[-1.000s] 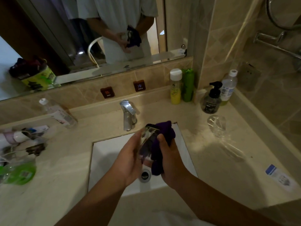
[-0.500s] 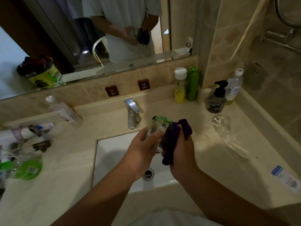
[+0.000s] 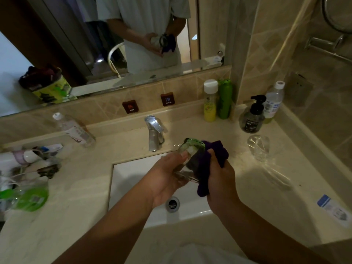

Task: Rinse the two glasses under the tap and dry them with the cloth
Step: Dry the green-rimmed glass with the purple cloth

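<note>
The left hand (image 3: 167, 180) grips the glass (image 3: 188, 159), now tilted base-up; the right hand (image 3: 221, 180) pinches the cloth (image 3: 211, 164) against it, drying continues.

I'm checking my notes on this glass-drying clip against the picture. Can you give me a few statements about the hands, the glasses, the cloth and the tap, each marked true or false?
1. The left hand holds a glass over the sink. True.
2. The right hand is empty. False: it grips a purple cloth pressed against that glass.
3. A second glass stands on the counter to the right of the sink. True.
4. Water is running from the tap. False: no stream shows below the spout.
5. The second glass sits inside the sink. False: it is on the counter, near the black pump bottle.
</note>
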